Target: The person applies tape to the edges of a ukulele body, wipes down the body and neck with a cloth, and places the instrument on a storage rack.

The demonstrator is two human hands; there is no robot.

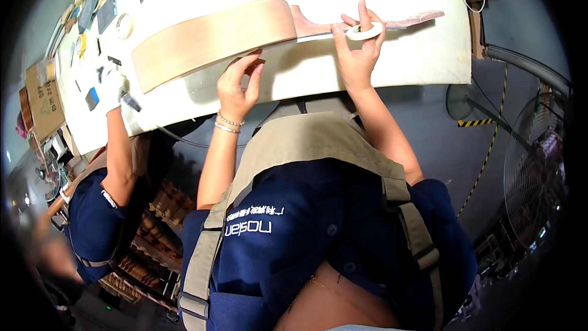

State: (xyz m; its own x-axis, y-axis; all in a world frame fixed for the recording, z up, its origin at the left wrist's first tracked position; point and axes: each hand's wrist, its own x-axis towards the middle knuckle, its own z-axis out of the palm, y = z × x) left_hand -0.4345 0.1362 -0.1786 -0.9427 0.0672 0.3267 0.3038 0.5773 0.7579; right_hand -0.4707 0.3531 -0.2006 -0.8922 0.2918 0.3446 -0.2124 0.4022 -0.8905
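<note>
A pale wooden guitar body (214,37) stands on its side on the white table, its curved side wall facing me. Its neck (416,20) reaches to the right and ends in a headstock. My left hand (239,83) is at the near lower edge of the body, fingers bent, with the thumb apart from the fingertips and nothing visible between them. At the neck, my right hand (358,55) holds a white roll of tape (364,31), with a finger through its hole.
At the left, a co-worker's gloved hand (110,86) is over the table (294,83). Tape rolls (124,26) and dark blocks (106,12) lie at the far left. A cardboard box (46,101) stands beyond the left edge; a large fan (533,178) stands at the right.
</note>
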